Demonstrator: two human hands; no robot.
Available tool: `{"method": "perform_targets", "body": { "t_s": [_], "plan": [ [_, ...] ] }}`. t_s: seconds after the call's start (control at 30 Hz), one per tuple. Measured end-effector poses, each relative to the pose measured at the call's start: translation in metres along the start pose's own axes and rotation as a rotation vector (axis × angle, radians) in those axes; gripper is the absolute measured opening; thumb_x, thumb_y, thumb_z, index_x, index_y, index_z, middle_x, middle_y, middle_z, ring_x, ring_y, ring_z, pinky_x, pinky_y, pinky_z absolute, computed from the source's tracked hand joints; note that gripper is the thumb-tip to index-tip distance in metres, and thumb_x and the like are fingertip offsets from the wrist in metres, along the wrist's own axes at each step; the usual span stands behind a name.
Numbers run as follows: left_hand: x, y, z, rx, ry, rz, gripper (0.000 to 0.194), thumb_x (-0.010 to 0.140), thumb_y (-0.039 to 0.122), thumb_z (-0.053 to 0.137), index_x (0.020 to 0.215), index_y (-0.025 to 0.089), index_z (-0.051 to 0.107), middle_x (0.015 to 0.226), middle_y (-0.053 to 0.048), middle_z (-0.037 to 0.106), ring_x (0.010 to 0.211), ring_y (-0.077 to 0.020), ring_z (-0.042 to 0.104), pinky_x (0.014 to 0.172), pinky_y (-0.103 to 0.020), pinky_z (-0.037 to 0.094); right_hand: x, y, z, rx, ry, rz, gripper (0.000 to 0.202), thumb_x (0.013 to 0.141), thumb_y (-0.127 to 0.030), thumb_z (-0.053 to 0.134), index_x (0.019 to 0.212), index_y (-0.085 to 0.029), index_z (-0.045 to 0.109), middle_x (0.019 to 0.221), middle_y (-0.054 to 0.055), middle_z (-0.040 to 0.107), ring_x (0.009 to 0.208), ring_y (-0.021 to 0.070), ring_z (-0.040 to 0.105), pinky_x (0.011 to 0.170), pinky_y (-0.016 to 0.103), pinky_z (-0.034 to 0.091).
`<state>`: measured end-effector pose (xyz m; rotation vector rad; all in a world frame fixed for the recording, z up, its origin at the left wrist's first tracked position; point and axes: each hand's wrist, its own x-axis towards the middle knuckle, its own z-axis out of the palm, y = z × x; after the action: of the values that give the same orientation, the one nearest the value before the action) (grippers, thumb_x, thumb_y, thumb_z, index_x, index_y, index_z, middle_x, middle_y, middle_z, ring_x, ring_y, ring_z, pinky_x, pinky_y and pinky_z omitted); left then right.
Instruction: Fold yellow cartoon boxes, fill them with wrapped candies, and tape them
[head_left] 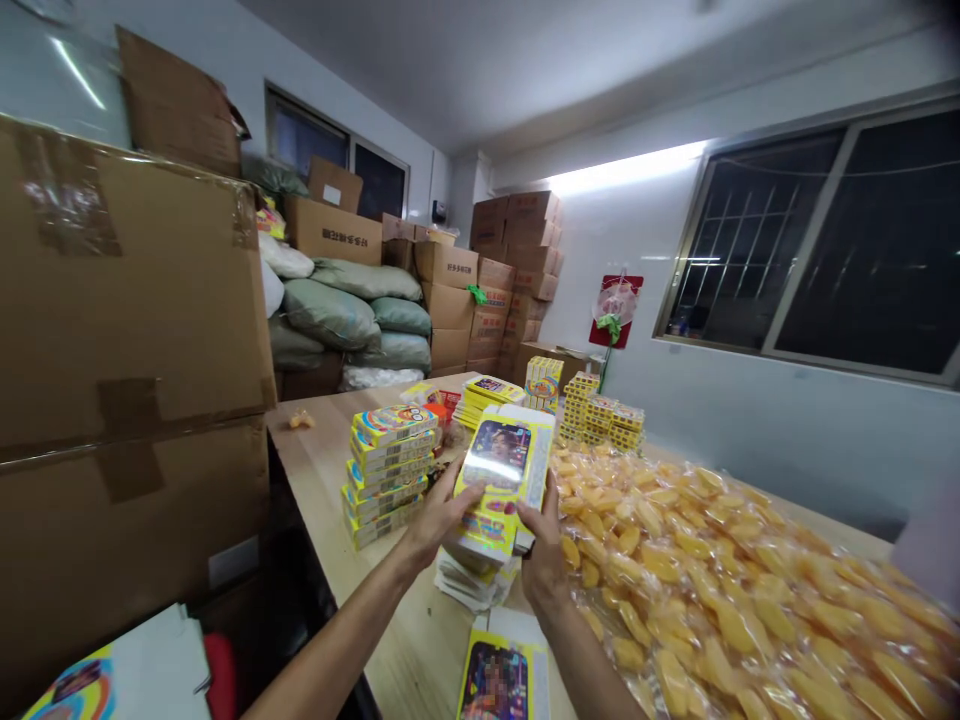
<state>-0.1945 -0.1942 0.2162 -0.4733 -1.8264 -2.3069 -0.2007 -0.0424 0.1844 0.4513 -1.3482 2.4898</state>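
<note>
Left hand [442, 510] and right hand [544, 545] grip a yellow-and-white printed cardboard box [499, 465] above a light wooden table [405, 625].
Fingers curl partly closed on its lower sides; the table bears stacked yellow boxes [390, 475] at left, clear-wrapped yellow pieces [720, 580] at right.

white walls [450, 140], pale ceiling [420, 60]; bright strip of light [630, 166] where right-hand wall and ceiling meet. sliding window [817, 235], right: dark panes, bars behind left part. smaller dark window [337, 150] in the far-left wall. red panel [628, 292] hung on right-hand wall. tall brown cartons [127, 300] at left, taped; stacked cartons [517, 260] in the corner. grey-green sacks [330, 312] piled between. light wood-grain table [322, 430] in the foreground.
</note>
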Motion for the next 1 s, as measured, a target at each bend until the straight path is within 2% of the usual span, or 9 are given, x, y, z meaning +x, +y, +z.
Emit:
{"method": "perform_targets", "body": {
  "t_s": [0.1,0.17,0.27,0.33,0.43,0.53,0.63,0.83,1.0],
  "plan": [
    [-0.013,0.012,0.011,-0.116,0.018,0.034,0.086,0.075,0.038,0.083,0.149,0.024,0.041,0.144,-0.013,0.059,0.124,-0.0335,0.063,0.101,-0.043,0.053,-0.018,-0.016,-0.003,0.165,-0.049,0.054,0.097,0.074,-0.024,0.063,0.16,-0.028,0.018,0.145,0.009,0.058,0.124,0.032,0.063,0.104,0.052,0.05],
    [-0.022,0.024,0.02,-0.199,-0.056,-0.008,0.09,0.072,0.034,0.086,0.149,0.024,0.04,0.14,-0.015,0.061,0.117,-0.0348,0.066,0.098,-0.046,0.055,-0.031,-0.027,-0.008,0.155,-0.08,0.033,0.097,0.074,-0.023,0.062,0.161,-0.027,0.019,0.148,0.009,0.055,0.131,0.0332,0.058,0.109,0.054,0.046],
    [-0.041,0.036,0.037,-0.221,-0.167,-0.044,0.076,0.07,0.031,0.087,0.137,0.018,0.053,0.129,-0.016,0.068,0.107,-0.0352,0.07,0.093,-0.046,0.057,-0.053,-0.048,-0.02,0.057,-0.087,0.005,0.099,0.074,-0.024,0.062,0.162,-0.031,0.016,0.153,0.006,0.05,0.135,0.0329,0.054,0.111,0.053,0.044],
    [-0.057,0.038,0.051,-0.22,-0.155,-0.043,0.07,0.068,0.032,0.087,0.13,0.017,0.058,0.125,-0.015,0.07,0.104,-0.0347,0.071,0.089,-0.045,0.058,-0.066,-0.072,-0.031,-0.072,-0.128,0.03,0.1,0.076,-0.026,0.06,0.162,-0.034,0.01,0.152,0.006,0.051,0.133,0.0336,0.055,0.108,0.054,0.046],
    [-0.083,0.029,0.07,-0.189,-0.063,-0.102,0.076,0.062,0.031,0.091,0.129,0.019,0.056,0.121,-0.013,0.071,0.102,-0.0335,0.071,0.086,-0.042,0.059,-0.086,-0.122,-0.049,-0.643,-0.159,-0.088,0.084,0.081,-0.03,0.061,0.158,-0.028,0.029,0.148,0.01,0.054,0.137,0.0361,0.048,0.109,0.057,0.042],
    [-0.108,0.015,0.089,-0.105,-0.028,-0.22,0.085,0.057,0.031,0.094,0.129,0.021,0.05,0.12,-0.011,0.071,0.102,-0.0326,0.071,0.085,-0.041,0.059,-0.112,-0.176,-0.056,-1.374,-0.04,-0.432,0.051,0.087,-0.022,0.053,0.138,-0.02,0.056,0.141,0.015,0.055,0.135,0.0354,0.045,0.111,0.057,0.034],
    [-0.131,0.007,0.113,0.09,-0.042,-0.23,0.086,0.054,0.036,0.094,0.127,0.023,0.05,0.118,-0.01,0.071,0.104,-0.0337,0.069,0.086,-0.042,0.056,-0.145,-0.213,-0.046,-1.715,-0.132,-0.583,0.039,0.085,-0.008,0.045,0.119,-0.016,0.065,0.12,0.015,0.062,0.115,0.0302,0.054,0.097,0.047,0.041],
    [-0.172,0.018,0.176,0.833,-0.197,0.163,0.071,0.069,0.04,0.079,0.129,0.023,0.048,0.121,-0.014,0.063,0.108,-0.0354,0.062,0.093,-0.046,0.048,-0.187,-0.245,-0.025,-2.054,-0.233,-0.474,0.014,0.09,-0.021,0.054,0.097,-0.016,0.066,0.098,0.013,0.062,0.093,0.0286,0.052,0.084,0.042,0.034],
    [-0.198,0.024,0.22,1.178,-0.425,0.352,0.059,0.072,0.031,0.069,0.125,0.016,0.046,0.115,-0.017,0.06,0.105,-0.0361,0.059,0.088,-0.048,0.048,-0.199,-0.256,-0.051,-2.396,-0.089,-0.14,0.018,0.089,-0.01,0.047,0.092,-0.01,0.065,0.091,0.018,0.062,0.087,0.0318,0.053,0.075,0.042,0.03]
  ]
}}
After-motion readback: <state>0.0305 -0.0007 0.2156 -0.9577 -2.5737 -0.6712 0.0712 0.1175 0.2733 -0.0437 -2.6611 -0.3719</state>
